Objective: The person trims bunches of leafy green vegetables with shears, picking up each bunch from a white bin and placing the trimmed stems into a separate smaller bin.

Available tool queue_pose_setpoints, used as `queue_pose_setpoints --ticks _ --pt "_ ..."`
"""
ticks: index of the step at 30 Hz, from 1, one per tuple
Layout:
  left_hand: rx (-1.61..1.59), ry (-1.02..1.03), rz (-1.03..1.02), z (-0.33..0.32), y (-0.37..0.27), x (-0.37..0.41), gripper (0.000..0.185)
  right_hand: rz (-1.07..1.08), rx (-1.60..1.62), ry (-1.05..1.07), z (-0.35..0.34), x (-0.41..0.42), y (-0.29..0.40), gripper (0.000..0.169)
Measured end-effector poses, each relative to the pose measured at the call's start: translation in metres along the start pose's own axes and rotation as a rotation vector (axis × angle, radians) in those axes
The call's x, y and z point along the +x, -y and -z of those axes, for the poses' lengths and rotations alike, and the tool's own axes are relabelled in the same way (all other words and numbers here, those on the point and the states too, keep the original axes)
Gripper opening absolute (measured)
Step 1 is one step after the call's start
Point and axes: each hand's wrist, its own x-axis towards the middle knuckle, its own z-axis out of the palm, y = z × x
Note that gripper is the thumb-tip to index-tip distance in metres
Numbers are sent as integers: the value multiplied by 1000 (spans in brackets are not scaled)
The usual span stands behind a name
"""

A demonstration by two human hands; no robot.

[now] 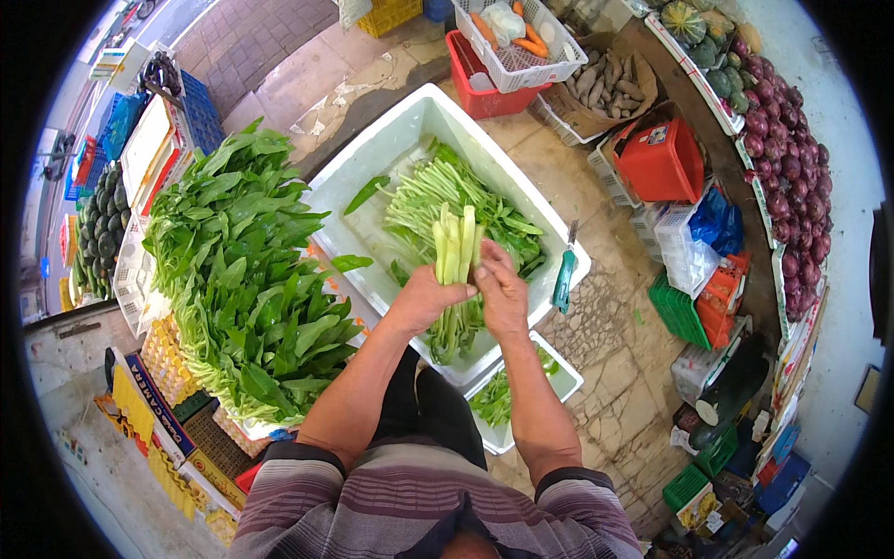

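A bunch of thick pale green vegetable stems (455,244) stands upright between my hands. My left hand (426,297) is wrapped around it, thumb across the front. At the bunch's right side, my right hand (503,293) pinches a stalk between thumb and fingers. Beneath them is a large white tub (349,262), where cut leafy greens (447,192) lie with their stems bundled together. A knife with a green handle (563,279) rests on the tub's right rim. The bunch's lower end hangs over the tub's near side.
To my left rises a tall heap of leafy greens (244,272), beside egg trays (170,356). A smaller white tub (569,381) with green leaves stands near my legs. Red buckets (656,161), a crate of carrots (552,73) and red onions (786,182) line the right side.
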Motion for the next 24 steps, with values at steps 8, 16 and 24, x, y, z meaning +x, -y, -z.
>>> queue_pose_setpoints --ticks 8,16,24 --pt "-326 -228 56 51 40 -39 22 -218 -315 139 -6 14 -98 27" --pt "-458 -353 -63 68 57 -45 20 101 -959 384 -24 108 -231 24" --pt "-517 -510 2 85 64 -47 15 220 -1595 334 -58 97 -291 25"
